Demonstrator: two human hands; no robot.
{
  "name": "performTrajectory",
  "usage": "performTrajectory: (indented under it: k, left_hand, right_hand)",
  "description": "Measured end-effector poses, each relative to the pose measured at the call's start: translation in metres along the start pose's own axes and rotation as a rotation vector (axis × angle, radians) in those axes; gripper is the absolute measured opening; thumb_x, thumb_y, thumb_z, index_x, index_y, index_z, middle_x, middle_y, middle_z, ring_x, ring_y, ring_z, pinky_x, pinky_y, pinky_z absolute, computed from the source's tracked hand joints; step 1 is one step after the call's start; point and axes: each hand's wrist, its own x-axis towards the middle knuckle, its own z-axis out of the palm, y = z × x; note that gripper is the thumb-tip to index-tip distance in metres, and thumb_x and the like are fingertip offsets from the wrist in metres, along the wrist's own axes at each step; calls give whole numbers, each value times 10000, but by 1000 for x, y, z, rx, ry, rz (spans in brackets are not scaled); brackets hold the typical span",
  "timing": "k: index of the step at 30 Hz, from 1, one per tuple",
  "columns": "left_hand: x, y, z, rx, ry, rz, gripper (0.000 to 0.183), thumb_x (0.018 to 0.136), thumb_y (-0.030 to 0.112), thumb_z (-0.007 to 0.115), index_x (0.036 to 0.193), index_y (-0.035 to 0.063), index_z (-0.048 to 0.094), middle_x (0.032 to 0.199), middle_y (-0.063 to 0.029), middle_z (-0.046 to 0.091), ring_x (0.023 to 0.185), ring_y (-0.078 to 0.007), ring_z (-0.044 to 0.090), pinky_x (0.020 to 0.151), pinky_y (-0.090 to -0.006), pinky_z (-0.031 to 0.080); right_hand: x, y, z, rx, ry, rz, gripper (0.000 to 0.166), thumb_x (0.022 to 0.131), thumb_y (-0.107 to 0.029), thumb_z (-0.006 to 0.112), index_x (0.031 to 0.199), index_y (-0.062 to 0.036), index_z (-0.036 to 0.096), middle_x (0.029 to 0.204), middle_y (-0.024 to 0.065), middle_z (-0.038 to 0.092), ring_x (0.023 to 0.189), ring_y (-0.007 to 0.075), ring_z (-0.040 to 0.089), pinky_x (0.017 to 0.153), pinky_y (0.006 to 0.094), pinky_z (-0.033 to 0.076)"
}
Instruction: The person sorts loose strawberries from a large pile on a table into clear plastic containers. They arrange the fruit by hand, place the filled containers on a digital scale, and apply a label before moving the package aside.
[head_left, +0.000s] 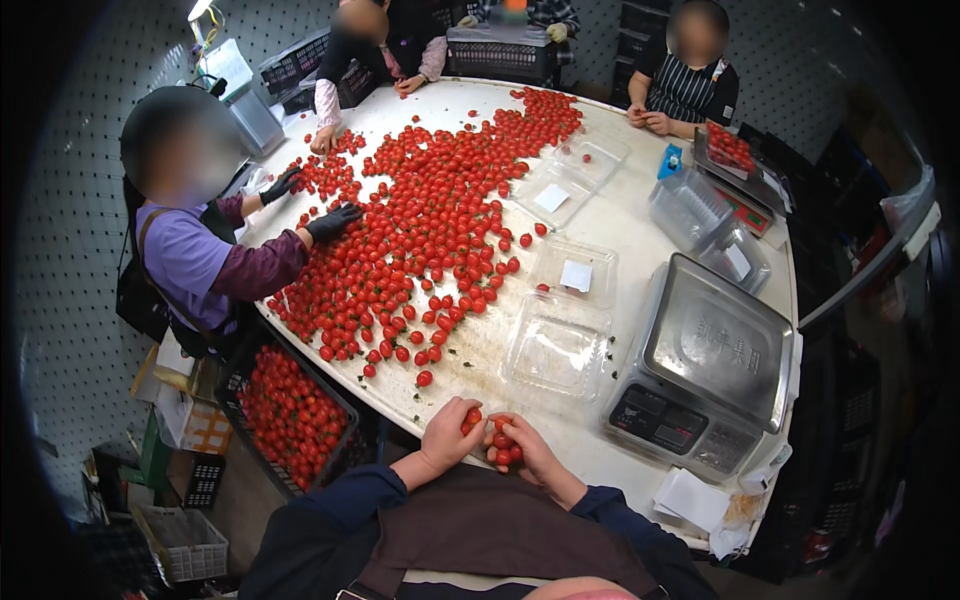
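My left hand (448, 437) is curled around at least one cherry tomato at the near edge of the white table (570, 420). Close beside it, my right hand (531, 444) holds several cherry tomatoes (504, 442) between its fingers and palm. Beyond both hands spreads a large heap of red cherry tomatoes (420, 225), some with green calyxes. An open clear plastic clamshell box (559, 345) lies just ahead of my right hand, with a white pad and one tomato in its far half. Another open clamshell (555, 196) lies farther back.
A digital scale (712, 345) with a steel platter stands at the right, near white papers (691, 499). Stacked clear boxes (690, 206) and a second scale (739, 176) lie behind it. A black crate of tomatoes (292, 420) stands lower left. Co-workers surround the table; one's gloved hand (334, 223) touches the heap.
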Motion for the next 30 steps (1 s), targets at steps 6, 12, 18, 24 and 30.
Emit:
performTrajectory:
  k: [6,12,18,24,30]
  left_hand:
    - [-1,-2,-2,-6,-8,-13,274,854,179,713,1082,53,627,907,-156,590,825,-360,621,705,-410,514]
    - [0,1,-2,-14,-24,-26,287,855,179,709,1094,43,627,915,-153,593,836,-357,621,724,-407,515]
    - [0,-3,-1,17,-12,7,290,849,171,709,1096,40,632,908,-154,597,835,-359,622,726,-410,519]
    - [-8,-15,6,-22,-62,-18,324,887,255,676,1114,28,631,995,-172,621,934,-353,630,828,-412,519]
    - [-5,-6,1,-23,-20,-9,268,908,244,656,1094,55,619,942,-146,583,896,-343,613,782,-407,514]
  right_hand:
    - [3,2,-2,34,0,12,340,1061,-269,472,1332,-65,464,1015,117,622,773,181,655,541,267,510]
    - [0,0,0,46,14,16,342,1061,-267,474,1337,-66,460,1016,121,623,766,181,650,540,272,505]
    - [2,-1,-2,57,2,16,328,1058,-267,479,1324,-76,466,1005,120,627,760,190,640,539,277,495]
    - [3,5,-7,29,44,14,314,1048,-297,487,1306,-119,484,989,117,625,745,208,633,500,305,484]
    - [4,3,-1,74,67,0,325,1043,-290,488,1310,-104,470,984,122,614,738,222,630,488,308,487]
